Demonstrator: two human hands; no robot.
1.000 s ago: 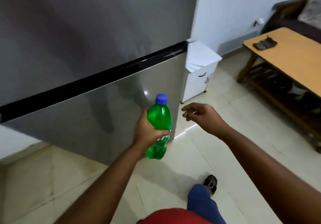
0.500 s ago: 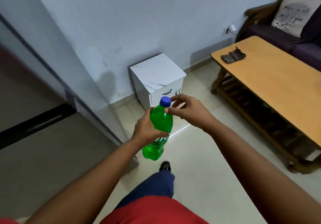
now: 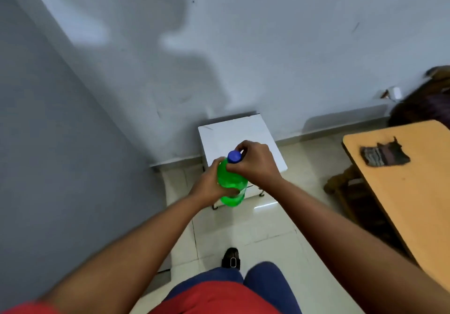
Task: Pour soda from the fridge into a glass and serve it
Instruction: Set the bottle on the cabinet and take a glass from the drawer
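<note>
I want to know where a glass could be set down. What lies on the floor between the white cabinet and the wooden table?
In the head view, only bare tiled floor lies between the white cabinet and the wooden table; no glass shows anywhere.

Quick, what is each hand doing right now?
Left hand: closed around the green plastic soda bottle.
Right hand: closed on its blue screw cap.
</note>
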